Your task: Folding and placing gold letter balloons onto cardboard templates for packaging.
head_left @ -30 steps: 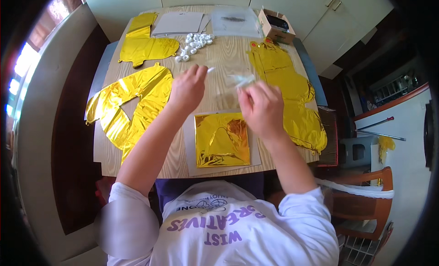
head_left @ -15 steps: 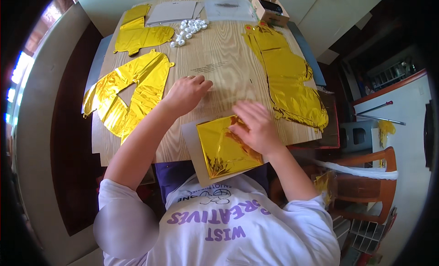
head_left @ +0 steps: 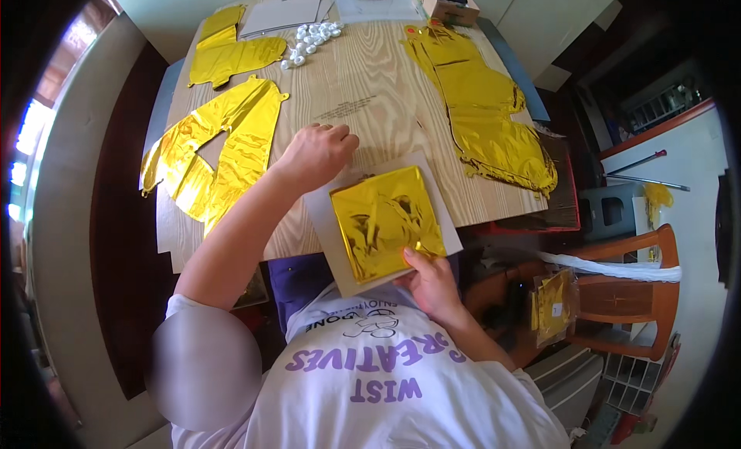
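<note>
My right hand grips the near right edge of a pale grey card, thumb on top and fingers underneath. On that card lies a shiny gold foil balloon folded into a square, with the thumb pressing its near edge. My left hand is over the table just beyond the card, fingers curled together; what they hold, if anything, is hidden. Left of that forearm, a flat gold foil balloon with a central opening is spread out. Another gold foil balloon lies beyond it, and more gold foil balloons lie at the right.
Small white rolls are heaped toward the far side of the wooden table. Behind them are a stack of grey cards, a clear plastic sheet and a small box. A wooden chair stands at the right.
My right hand has moved from the top of the folded foil to the card's near right edge and grips it there. The card has tilted up slightly. My left hand is nearly unchanged.
</note>
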### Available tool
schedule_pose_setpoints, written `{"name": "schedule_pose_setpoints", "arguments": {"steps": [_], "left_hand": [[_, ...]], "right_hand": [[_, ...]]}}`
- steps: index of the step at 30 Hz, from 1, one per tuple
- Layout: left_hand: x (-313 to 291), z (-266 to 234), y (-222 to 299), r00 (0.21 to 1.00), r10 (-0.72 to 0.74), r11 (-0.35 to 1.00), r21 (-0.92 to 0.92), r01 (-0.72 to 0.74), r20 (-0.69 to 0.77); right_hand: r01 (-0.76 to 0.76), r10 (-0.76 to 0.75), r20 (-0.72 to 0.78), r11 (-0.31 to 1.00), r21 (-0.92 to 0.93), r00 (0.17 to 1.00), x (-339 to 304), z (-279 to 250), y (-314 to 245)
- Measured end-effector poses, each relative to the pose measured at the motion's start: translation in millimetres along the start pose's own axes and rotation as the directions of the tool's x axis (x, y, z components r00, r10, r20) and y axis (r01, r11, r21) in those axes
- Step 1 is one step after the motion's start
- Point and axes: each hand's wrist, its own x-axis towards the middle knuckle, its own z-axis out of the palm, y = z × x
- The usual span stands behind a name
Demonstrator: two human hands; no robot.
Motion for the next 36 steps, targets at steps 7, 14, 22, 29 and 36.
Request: {"name": "schedule_pose_setpoints", "arguments": {"steps": [7, 14, 22, 29, 36], "left_hand": [[-23.9, -13.7, 30.9, 0.999, -0.049, 0.986, -0.16, 0.048, -0.001], [-24.9, -25.2, 54.1, 0.991, -0.135, 0.939, -0.317, 0.131, 0.011], [-30.4, -32.4, 47.6, 0.976, -0.15, 0.909, -0.366, 0.198, 0.154], [-18.2, -48.9, 67.5, 0.993, -0.083, 0.972, -0.214, 0.1, 0.089], [-31.3, -62.6, 82.7, 0.992, 0.1, 0.99, -0.094, -0.106, -0.07]], "right_hand": [[0.183, -0.259, -0.146, 0.898, -0.399, 0.955, -49.9, -50.8, -61.0], [-0.169, 0.172, 0.099, 0.985, -0.042, 0.98, -2.0, -39.2, -60.3], [0.178, -0.196, -0.045, 0.949, -0.26, 0.98, -3.8, -26.7, -46.8], [0.295, -0.298, -0.042, 0.953, -0.066, 0.954, 0.4, -3.2, -13.7], [0.192, -0.198, 0.055, 0.977, 0.092, 0.979, 3.3, -8.1, -10.4]]}}
